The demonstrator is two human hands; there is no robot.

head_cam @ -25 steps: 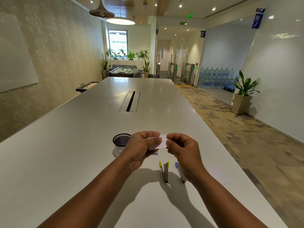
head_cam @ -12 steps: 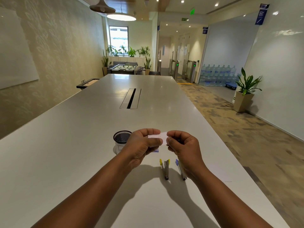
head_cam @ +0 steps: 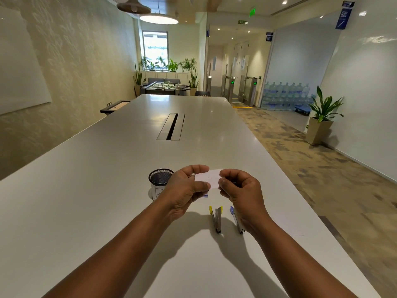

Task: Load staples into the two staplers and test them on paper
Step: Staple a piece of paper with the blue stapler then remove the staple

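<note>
Both hands, left [head_cam: 186, 191] and right [head_cam: 240, 190], are shown pinching a small white paper slip [head_cam: 208, 178] above the table [head_cam: 86, 190]. Two staplers, yellow-tipped [head_cam: 216, 219] and blue-tipped [head_cam: 235, 218], are laid beneath, beside a mesh cup [head_cam: 160, 178].

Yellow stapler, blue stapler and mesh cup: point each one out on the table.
yellow stapler [head_cam: 216, 219], head view, on its metal body between the yellow tabs and the near end.
blue stapler [head_cam: 235, 218], head view, on its metal body beside the right wrist.
mesh cup [head_cam: 160, 177], head view, on the dark mesh inside its rim.

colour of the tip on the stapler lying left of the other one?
Yellow, on the left stapler; head view shows it, the only view.
</note>
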